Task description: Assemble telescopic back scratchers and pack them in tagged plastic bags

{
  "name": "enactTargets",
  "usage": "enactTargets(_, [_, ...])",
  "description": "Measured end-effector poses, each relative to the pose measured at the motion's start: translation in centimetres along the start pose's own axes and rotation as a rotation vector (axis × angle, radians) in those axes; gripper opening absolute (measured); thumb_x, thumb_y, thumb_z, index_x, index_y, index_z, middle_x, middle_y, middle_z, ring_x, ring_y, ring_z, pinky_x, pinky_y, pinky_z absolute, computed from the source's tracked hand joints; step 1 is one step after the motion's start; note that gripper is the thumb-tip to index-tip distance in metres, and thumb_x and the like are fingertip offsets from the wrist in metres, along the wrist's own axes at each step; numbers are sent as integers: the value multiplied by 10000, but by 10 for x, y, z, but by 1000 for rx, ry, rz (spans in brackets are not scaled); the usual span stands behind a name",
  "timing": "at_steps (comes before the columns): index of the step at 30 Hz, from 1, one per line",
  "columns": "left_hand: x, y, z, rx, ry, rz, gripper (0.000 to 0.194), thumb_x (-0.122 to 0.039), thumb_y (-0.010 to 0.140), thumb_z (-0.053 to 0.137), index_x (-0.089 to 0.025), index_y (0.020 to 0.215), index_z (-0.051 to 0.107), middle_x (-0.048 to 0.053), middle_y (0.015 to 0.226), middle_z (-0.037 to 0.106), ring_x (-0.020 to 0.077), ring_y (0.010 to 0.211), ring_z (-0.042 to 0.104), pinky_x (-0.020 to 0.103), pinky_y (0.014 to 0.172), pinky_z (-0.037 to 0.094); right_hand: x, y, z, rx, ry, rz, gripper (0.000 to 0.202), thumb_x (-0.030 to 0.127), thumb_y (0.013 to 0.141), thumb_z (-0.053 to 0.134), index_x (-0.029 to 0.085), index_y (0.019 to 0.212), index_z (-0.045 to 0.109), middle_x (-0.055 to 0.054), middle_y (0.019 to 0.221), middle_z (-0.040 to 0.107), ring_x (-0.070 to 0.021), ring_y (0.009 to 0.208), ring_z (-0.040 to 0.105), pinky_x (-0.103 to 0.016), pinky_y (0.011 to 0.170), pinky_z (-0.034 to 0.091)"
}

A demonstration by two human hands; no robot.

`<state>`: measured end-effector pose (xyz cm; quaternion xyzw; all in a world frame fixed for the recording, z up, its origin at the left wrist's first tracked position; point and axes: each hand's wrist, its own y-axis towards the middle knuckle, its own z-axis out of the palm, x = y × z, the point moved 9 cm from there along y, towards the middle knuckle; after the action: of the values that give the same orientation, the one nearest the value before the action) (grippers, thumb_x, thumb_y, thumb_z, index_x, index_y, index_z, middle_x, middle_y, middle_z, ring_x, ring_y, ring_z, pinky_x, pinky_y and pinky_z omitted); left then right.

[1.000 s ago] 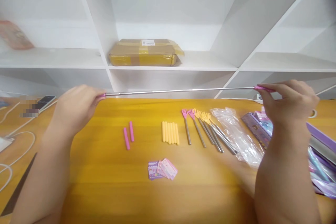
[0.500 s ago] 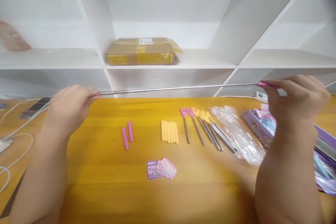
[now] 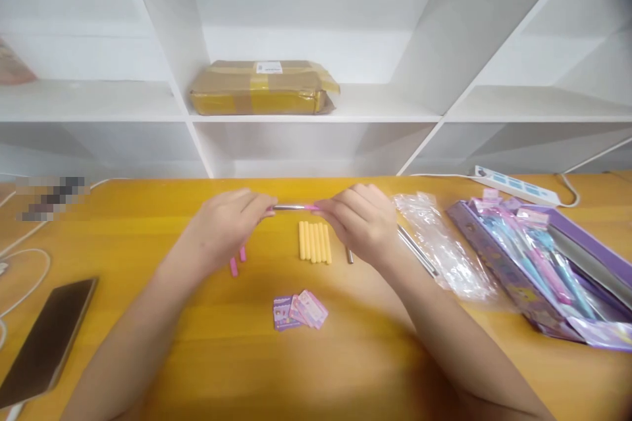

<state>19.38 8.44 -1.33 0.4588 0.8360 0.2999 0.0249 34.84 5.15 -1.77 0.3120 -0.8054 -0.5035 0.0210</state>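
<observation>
My left hand (image 3: 230,220) and my right hand (image 3: 363,223) are both closed on a telescopic back scratcher (image 3: 291,207), one at each end. Its metal rod shows short and level between them, with pink at the right fingers. Below my left hand lie two pink tubes (image 3: 234,267), partly covered by it. Several yellow tubes (image 3: 315,242) lie side by side in the middle of the table. Metal rods (image 3: 419,251) of other back scratchers stick out beyond my right hand, which hides their heads. Small printed cards (image 3: 299,310) lie fanned nearer to me.
A clear plastic bag (image 3: 447,250) and a purple box (image 3: 518,289) of packaged items lie at the right. Behind them is a power strip (image 3: 516,185). A phone (image 3: 47,339) and white cables are at the left. A taped carton (image 3: 261,89) sits on the white shelf.
My hands have come together from far apart, and the long rod has collapsed to a short length. My right hand now covers the scratcher heads on the table.
</observation>
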Motion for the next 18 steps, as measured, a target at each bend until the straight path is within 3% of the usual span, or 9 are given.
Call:
enactTargets(4, [8, -9, -10, -27, -8, 24, 201, -163, 1081, 488, -187, 1201, 648, 28, 854, 734, 173, 728, 679, 297, 643, 496, -8, 1, -15, 8, 59, -5, 75, 227, 982, 771, 199, 983, 701, 9, 732, 646, -156, 690, 451, -335, 652, 290])
enactTargets(11, [3, -11, -4, 46, -26, 18, 291, -135, 1014, 513, -209, 1253, 664, 33, 893, 760, 180, 752, 687, 301, 667, 514, -8, -2, 1, 132, 102, -20, 81, 265, 1034, 705, 194, 1003, 681, 0, 787, 651, -159, 733, 493, -334, 694, 316])
enactTargets(18, [6, -15, -3, 73, -52, 19, 404, -186, 953, 558, -277, 1336, 651, 40, 1009, 785, 203, 839, 704, 313, 688, 531, -8, -3, 1, 158, 115, -20, 92, 271, 1053, 678, 192, 1007, 672, -4, 820, 683, -157, 747, 537, -334, 714, 340])
